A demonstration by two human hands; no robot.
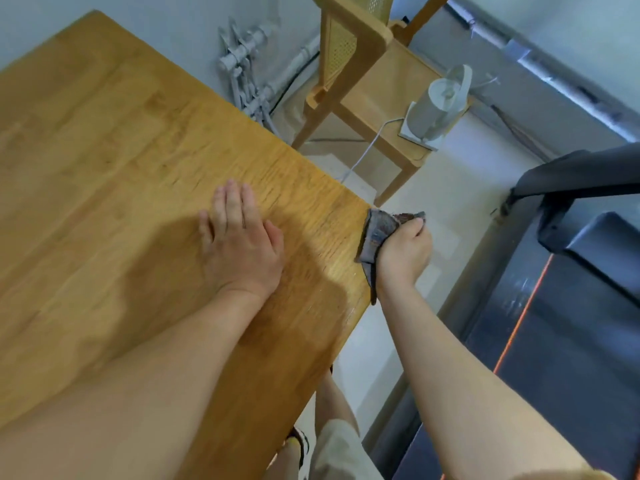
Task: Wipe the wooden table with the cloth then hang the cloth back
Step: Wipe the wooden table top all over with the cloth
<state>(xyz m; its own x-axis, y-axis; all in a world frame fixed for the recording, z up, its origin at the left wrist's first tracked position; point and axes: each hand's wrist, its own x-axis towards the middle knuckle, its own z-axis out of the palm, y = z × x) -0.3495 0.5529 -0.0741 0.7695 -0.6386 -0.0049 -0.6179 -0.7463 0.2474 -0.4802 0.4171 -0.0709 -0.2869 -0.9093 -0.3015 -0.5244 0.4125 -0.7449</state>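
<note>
Wooden table (104, 168) fills left of view, top bare. Wooden chair (367, 81) beyond its far corner, small white fan (438, 105) on the seat. Left hand (239, 237) flat on tabletop, palm down, fingers extended, holding nothing. Right hand (403, 252) closed around dark cloth (375, 237), pressed against table's right edge near the corner.

The honey-coloured wooden counter (138, 150) shows visible grain and a smooth, faintly glossy finish. The crumpled grey cloth (375, 233) looks soft and matt. The pale wooden chair (377, 84) has woven cane panels.
</note>
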